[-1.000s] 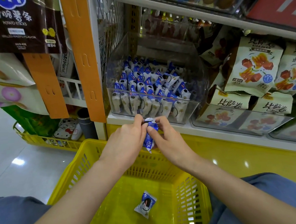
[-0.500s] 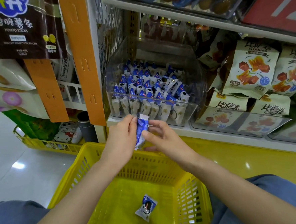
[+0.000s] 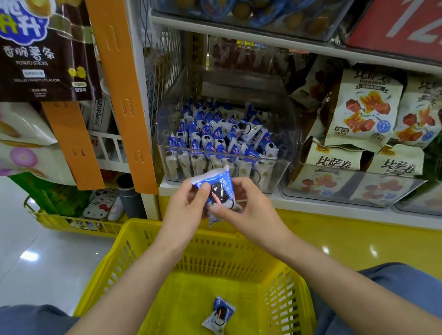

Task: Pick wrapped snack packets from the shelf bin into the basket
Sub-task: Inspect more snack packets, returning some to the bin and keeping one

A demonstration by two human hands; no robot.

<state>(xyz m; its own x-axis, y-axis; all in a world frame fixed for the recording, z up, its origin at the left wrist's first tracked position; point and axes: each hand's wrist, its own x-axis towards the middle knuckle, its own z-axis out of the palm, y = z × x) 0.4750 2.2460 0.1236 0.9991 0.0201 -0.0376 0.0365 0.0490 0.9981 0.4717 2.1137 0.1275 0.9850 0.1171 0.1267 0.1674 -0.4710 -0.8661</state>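
Note:
A blue-and-white wrapped snack packet [image 3: 216,188] is held face up between both hands, just in front of the clear shelf bin [image 3: 279,171]. My left hand [image 3: 185,211] pinches its left edge and my right hand [image 3: 245,209] pinches its lower right side. The bin holds several packets [image 3: 213,139] of the same kind in rows. Below my hands sits the yellow basket [image 3: 219,247], with one packet [image 3: 218,315] lying on its floor.
Tan snack bags [image 3: 361,112] fill the bins to the right of the clear one. An orange shelf upright [image 3: 122,95] stands to its left, with hanging bags [image 3: 34,49] beyond. A second yellow basket [image 3: 62,221] of goods sits on the floor at left.
The packet has been turned from edge-on to face up between my hands. Both hands stayed in front of the bin, and the view moved slightly closer to the shelf.

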